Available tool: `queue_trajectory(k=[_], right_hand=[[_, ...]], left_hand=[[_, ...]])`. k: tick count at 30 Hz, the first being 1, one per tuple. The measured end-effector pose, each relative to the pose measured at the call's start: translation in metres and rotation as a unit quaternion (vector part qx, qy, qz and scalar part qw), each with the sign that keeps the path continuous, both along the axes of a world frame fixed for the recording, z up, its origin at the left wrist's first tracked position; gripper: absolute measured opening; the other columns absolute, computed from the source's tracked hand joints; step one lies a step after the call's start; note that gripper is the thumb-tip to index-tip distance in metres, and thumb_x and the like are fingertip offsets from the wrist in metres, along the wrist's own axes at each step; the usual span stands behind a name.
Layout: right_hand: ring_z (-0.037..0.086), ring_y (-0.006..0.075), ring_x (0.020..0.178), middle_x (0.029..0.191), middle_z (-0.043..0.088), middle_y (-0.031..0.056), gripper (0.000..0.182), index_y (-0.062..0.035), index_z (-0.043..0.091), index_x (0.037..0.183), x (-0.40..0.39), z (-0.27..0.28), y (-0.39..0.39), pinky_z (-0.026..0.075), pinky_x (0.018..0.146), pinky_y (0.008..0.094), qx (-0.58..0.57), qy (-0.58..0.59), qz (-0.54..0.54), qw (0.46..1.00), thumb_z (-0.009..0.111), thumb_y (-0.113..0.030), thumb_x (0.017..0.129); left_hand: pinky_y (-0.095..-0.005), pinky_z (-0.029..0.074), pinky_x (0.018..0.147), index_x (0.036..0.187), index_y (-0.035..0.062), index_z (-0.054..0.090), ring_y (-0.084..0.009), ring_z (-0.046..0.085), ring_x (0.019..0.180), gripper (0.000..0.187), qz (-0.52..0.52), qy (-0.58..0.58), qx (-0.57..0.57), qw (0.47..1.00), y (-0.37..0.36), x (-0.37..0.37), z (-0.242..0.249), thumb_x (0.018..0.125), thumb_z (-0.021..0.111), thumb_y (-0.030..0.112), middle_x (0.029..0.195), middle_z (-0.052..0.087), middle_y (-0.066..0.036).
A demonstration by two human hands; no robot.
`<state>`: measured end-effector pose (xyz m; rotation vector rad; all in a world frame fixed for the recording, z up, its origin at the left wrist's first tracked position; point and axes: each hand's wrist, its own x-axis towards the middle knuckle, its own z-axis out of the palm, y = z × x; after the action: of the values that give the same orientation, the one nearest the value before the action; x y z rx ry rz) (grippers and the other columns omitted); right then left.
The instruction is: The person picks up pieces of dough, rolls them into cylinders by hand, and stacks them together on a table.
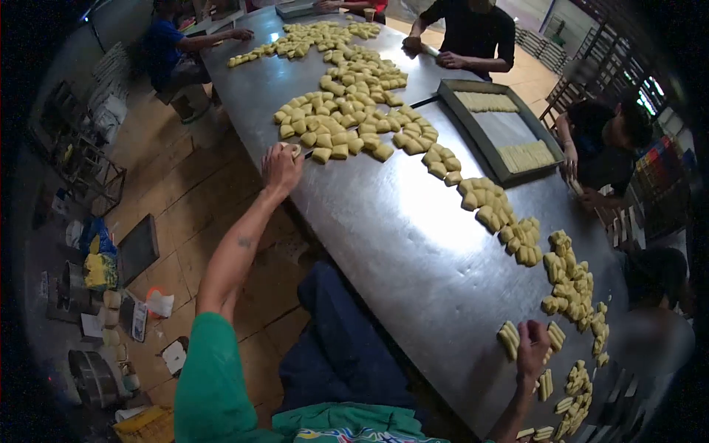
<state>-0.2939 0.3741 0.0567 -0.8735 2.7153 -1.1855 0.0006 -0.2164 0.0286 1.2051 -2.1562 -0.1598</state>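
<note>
My left hand [282, 171] reaches out to the table's near edge, beside a large spread of cut yellow dough pieces [325, 122]. Its fingers are wrapped round a small thing with a pale round end [295, 150] and a thin dark part, whose kind I cannot make out. At the lower right, my right hand [533, 348] is low over the table with curled fingers. Ridged dough pieces [508, 340] lie to its left and more ridged pieces [556, 337] to its right. Whatever its fingertips hold, if anything, is hidden.
The long metal table [354, 221] carries a line of dough clusters [484, 203] down its far side. A deep tray [502, 173] holds rows of dough strips. Several other people work around the table, one person [473, 37] across from me. Pots [92, 376] stand at the left.
</note>
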Motion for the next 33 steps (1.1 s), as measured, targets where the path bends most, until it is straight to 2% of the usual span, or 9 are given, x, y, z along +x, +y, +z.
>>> queue_trajectory(k=[6, 8, 10, 14, 16, 21, 27, 31, 33], right_hand=[[0.066, 0.0194, 0.082, 0.09, 0.067, 0.0123, 0.019, 0.0035, 0.064, 0.099, 0.047, 0.021, -0.078, 0.053, 0.072, 0.0324, -0.001, -0.053, 0.179, 0.982, 0.069, -0.01, 0.086], [0.065, 0.017, 0.083, 0.092, 0.068, 0.0098, 0.021, 0.0033, 0.065, 0.1, 0.059, 0.01, -0.105, 0.052, 0.075, 0.0311, -0.037, -0.162, 0.204, 0.965, 0.068, -0.014, 0.089], [0.064, 0.0149, 0.083, 0.092, 0.069, 0.0076, 0.026, 0.0028, 0.066, 0.103, 0.075, 0.007, -0.146, 0.051, 0.076, 0.0285, -0.045, -0.295, 0.197, 0.934, 0.065, -0.021, 0.092], [0.064, 0.0161, 0.081, 0.092, 0.068, 0.0079, 0.03, 0.0016, 0.064, 0.109, 0.103, 0.013, -0.216, 0.052, 0.071, 0.0278, -0.304, -0.489, 0.147, 0.804, 0.061, -0.025, 0.095], [0.065, 0.017, 0.08, 0.094, 0.068, 0.0089, 0.03, 0.0023, 0.063, 0.11, 0.101, 0.025, -0.213, 0.052, 0.069, 0.0286, -0.302, -0.467, 0.154, 0.817, 0.062, -0.023, 0.095], [0.066, 0.0153, 0.08, 0.097, 0.067, 0.0098, 0.026, 0.0011, 0.063, 0.111, 0.108, 0.028, -0.187, 0.053, 0.062, 0.027, -0.259, -0.421, 0.195, 0.847, 0.064, -0.017, 0.093], [0.066, 0.0164, 0.078, 0.097, 0.067, 0.0103, 0.024, 0.0023, 0.061, 0.109, 0.121, 0.037, -0.175, 0.052, 0.062, 0.027, -0.293, -0.515, 0.23, 0.772, 0.064, -0.014, 0.092], [0.064, 0.0154, 0.081, 0.097, 0.067, 0.0101, 0.023, 0.003, 0.061, 0.107, 0.131, 0.018, -0.181, 0.053, 0.068, 0.0285, -0.262, -0.41, 0.265, 0.832, 0.064, -0.014, 0.092], [0.064, 0.0149, 0.082, 0.097, 0.067, 0.0098, 0.021, 0.003, 0.062, 0.105, 0.136, 0.015, -0.181, 0.053, 0.069, 0.0285, -0.243, -0.395, 0.274, 0.843, 0.064, -0.013, 0.092]], left_hand=[[-0.0482, 0.046, 0.084, 0.102, 0.0025, 0.067, -0.0347, 0.059, 0.099, 0.027, -0.022, -0.266, -0.009, 0.964, -0.048, -0.023, 0.01, 0.086, 0.062, 0.024, 0.099, 0.064, -0.018], [-0.0404, 0.05, 0.076, 0.103, 0.0019, 0.066, -0.0262, 0.064, 0.086, 0.024, -0.137, -0.069, 0.159, 0.975, -0.002, -0.046, 0.041, 0.091, 0.061, 0.021, 0.089, 0.067, -0.013], [-0.0312, 0.05, 0.069, 0.099, 0.0011, 0.065, -0.0139, 0.062, 0.078, 0.017, -0.287, 0.179, 0.279, 0.899, 0.057, -0.067, 0.043, 0.094, 0.061, 0.017, 0.081, 0.066, -0.005], [-0.025, 0.05, 0.076, 0.104, 0.0009, 0.061, -0.0086, 0.06, 0.084, 0.014, -0.401, 0.306, 0.493, 0.708, 0.188, -0.083, 0.051, 0.093, 0.062, 0.01, 0.093, 0.065, -0.002], [-0.0257, 0.05, 0.083, 0.11, 0.0004, 0.058, -0.0104, 0.061, 0.088, 0.019, -0.452, 0.323, 0.523, 0.646, 0.225, -0.079, 0.045, 0.092, 0.062, 0.007, 0.103, 0.063, -0.004], [-0.0234, 0.054, 0.062, 0.118, -0.001, 0.06, -0.01, 0.063, 0.075, 0.029, -0.43, 0.276, 0.528, 0.678, 0.26, -0.062, 0.046, 0.092, 0.064, 0.011, 0.101, 0.066, -0.007], [-0.0222, 0.053, 0.062, 0.113, -0.0005, 0.064, -0.0088, 0.062, 0.072, 0.023, -0.418, 0.283, 0.475, 0.721, 0.278, -0.037, 0.05, 0.093, 0.062, 0.01, 0.09, 0.067, -0.006], [-0.0222, 0.053, 0.065, 0.112, 0.0009, 0.066, -0.0107, 0.063, 0.075, 0.024, -0.441, 0.195, 0.234, 0.844, 0.278, -0.026, 0.053, 0.091, 0.066, 0.012, 0.085, 0.065, -0.005], [-0.0251, 0.054, 0.07, 0.111, -0.0001, 0.066, -0.0127, 0.064, 0.08, 0.025, -0.454, 0.149, 0.274, 0.834, 0.268, -0.016, 0.055, 0.091, 0.066, 0.014, 0.091, 0.065, -0.005]])
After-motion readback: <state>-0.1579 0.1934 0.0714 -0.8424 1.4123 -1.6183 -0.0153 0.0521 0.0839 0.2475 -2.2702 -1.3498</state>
